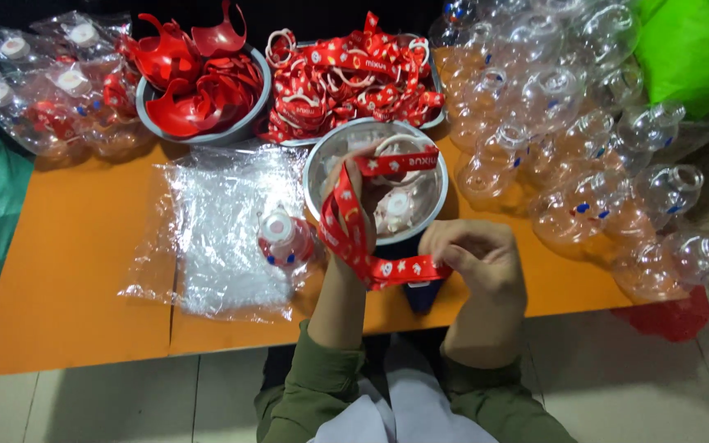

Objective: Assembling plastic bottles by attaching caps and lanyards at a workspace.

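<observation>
**Strap Handling at the Near Edge of the Table**

The left hand [353, 190] is raised over the middle of the orange table [75, 246], fingers closed around a red patterned strap [346, 230]. The strap loops around this hand and runs down to the right hand [476, 256], which pinches the lower end of the strap just above the near edge of the table. Both hands grasp the strap; neither is released.

Behind the left hand stands a metal bowl [322, 160] holding white caps. A small clear bottle [283, 238] with a white cap lies on a pile of clear plastic bags [215, 213], just beside the left wrist.

Along the far edge of the table:
- A metal bowl of red plastic parts [194, 82], left of centre.
- A tray heaped with red straps [346, 74], at centre.
- Bagged finished bottles [43, 90], at the far left corner.

A large heap of clear empty bottles [584, 139] covers the right end of the table.
</observation>
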